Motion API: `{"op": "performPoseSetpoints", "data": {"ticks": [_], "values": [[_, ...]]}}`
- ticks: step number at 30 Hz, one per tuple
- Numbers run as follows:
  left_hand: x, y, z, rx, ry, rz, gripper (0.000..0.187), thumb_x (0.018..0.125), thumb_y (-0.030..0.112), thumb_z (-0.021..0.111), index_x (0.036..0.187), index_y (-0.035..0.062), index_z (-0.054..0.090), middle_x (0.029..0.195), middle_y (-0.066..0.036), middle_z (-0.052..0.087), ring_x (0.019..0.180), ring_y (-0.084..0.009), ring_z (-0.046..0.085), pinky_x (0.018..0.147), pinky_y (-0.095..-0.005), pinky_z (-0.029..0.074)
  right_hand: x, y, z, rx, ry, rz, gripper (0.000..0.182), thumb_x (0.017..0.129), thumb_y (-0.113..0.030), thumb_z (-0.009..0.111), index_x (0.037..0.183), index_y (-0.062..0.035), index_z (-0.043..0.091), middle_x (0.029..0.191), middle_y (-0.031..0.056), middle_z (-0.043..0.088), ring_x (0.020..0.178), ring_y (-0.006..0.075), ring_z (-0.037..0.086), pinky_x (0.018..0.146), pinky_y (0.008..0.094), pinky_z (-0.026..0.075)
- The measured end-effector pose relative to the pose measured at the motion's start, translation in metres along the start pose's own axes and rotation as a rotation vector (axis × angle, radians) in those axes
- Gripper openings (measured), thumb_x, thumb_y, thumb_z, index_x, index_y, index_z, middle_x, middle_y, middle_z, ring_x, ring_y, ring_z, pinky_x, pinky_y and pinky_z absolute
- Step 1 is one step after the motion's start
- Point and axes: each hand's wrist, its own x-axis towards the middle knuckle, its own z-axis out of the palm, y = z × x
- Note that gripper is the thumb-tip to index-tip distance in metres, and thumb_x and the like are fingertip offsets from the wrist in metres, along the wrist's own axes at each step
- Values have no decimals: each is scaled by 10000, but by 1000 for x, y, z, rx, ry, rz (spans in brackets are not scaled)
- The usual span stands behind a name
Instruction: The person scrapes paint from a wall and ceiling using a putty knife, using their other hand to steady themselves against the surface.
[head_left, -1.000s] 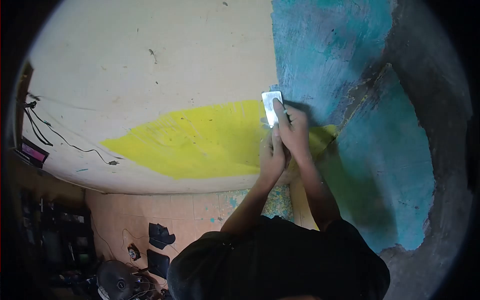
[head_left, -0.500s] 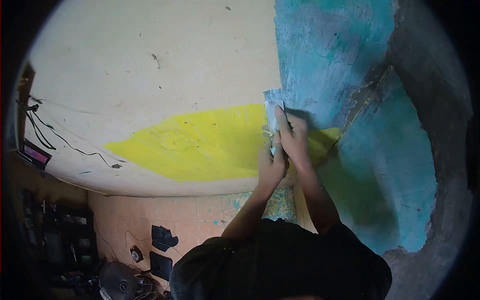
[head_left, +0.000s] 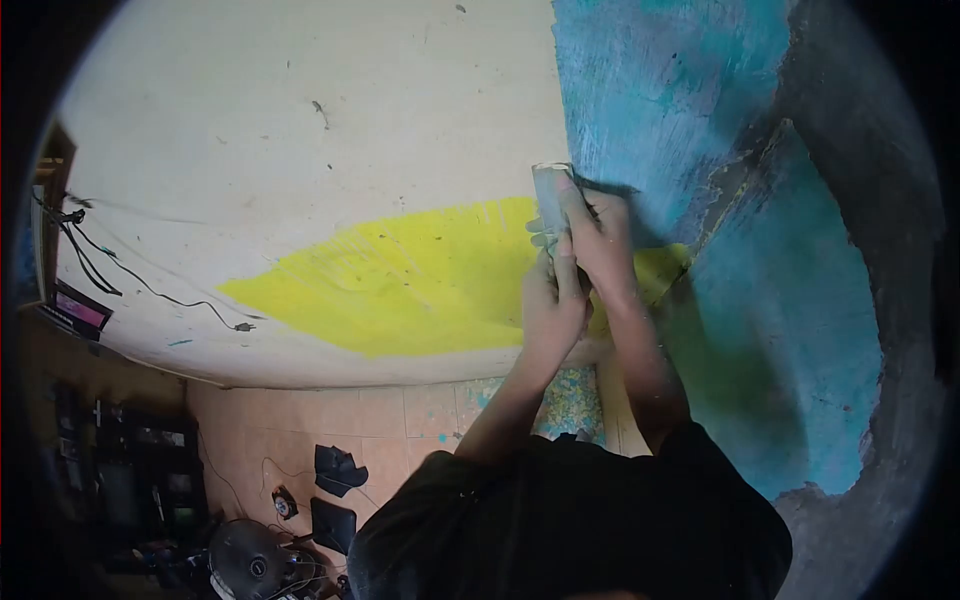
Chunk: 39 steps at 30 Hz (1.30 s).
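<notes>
A pale, flat scraper is held upright against the wall, at the border between the off-white paint and the blue paint. My right hand is closed round its right side, with the thumb lying along its face. Lower down, my left hand grips its lower end. Fingertips show at the scraper's left edge. The yellow patch spreads to the left of both hands.
Bare grey wall borders the blue at the right. A cable with a plug hangs at the left. Paint flakes lie on the tiled floor. A fan and a dark cloth are at lower left.
Both hands and the scraper stand slightly higher and further right in view. The scraper's upper blade part no longer shows as before; its top edge now looks pale and narrow.
</notes>
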Motion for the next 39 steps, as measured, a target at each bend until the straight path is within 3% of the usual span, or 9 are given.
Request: {"op": "performPoseSetpoints", "data": {"ticks": [5, 8, 10, 16, 19, 21, 25, 32, 39], "values": [[-7, -1, 1, -10, 20, -19, 439, 1053, 405, 400, 831, 33, 473, 541, -4, 441, 356, -85, 410, 316, -254, 294, -1, 25, 1, -115, 41, -166, 456, 1012, -304, 544, 710, 34, 590, 570, 44, 576, 525, 122, 608, 493, 284, 491], [0, -3, -1, 12, 40, -20, 446, 1051, 409, 402, 815, 35, 465, 541, -5, 443, 355, -85, 406, 318, -264, 297, 2, 38, 3, -137, 92, -213, 479, 1007, -325, 552, 671, 17, 556, 540, 19, 527, 449, 84, 441, 437, 283, 389], [1, 10, 7, 20, -12, 27, 443, 1054, 395, 401, 795, 39, 458, 531, -4, 436, 352, -84, 402, 316, -264, 295, 1, -4, 6, 18, 38, -24, 471, 1006, -348, 546, 752, 43, 610, 560, 41, 572, 442, 100, 478, 469, 281, 456], [-3, -3, -2, -12, 24, -6, 408, 1054, 361, 428, 841, 22, 507, 532, 5, 453, 415, -72, 427, 388, -258, 325, -9, 28, 5, 81, 40, -23, 443, 1006, -369, 544, 849, 32, 647, 635, 47, 613, 521, 82, 523, 513, 250, 455], [-6, -13, -14, -80, -26, -117, 366, 1059, 357, 418, 878, 55, 516, 559, 18, 457, 435, -65, 427, 387, -233, 319, -24, 53, -5, 42, 17, -69, 398, 1003, -372, 551, 897, -6, 664, 647, 6, 593, 538, 48, 503, 511, 232, 425], [-6, -15, -22, -152, -101, -120, 359, 1062, 357, 407, 893, 59, 513, 583, 6, 473, 440, -69, 435, 385, -235, 324, -42, 43, -11, 39, -9, 229, 352, 998, -362, 566, 924, -34, 669, 634, -38, 544, 504, 24, 440, 463, 230, 364], [-11, -22, -14, -237, -145, -90, 342, 1065, 359, 385, 954, 62, 512, 633, -19, 494, 450, -88, 450, 386, -240, 347, -43, 28, -17, 93, 35, 187, 313, 993, -324, 586, 916, -36, 681, 626, -59, 510, 482, 10, 386, 418, 221, 298], [-10, -27, -7, -133, -2, 48, 358, 1070, 338, 382, 967, 36, 545, 609, 46, 459, 447, -12, 367, 394, -196, 266, -32, 35, -4, -9, 116, -216, 323, 996, -226, 574, 851, 58, 627, 668, 32, 594, 621, 62, 532, 561, 263, 441], [-13, -3, 20, -50, 120, 140, 333, 1067, 273, 404, 870, 25, 508, 616, 30, 458, 509, -29, 414, 446, -215, 303, -17, 13, -16, -63, 0, -130, 297, 1009, -222, 568, 922, 44, 666, 736, -20, 600, 690, 46, 519, 623, 225, 443]]}}
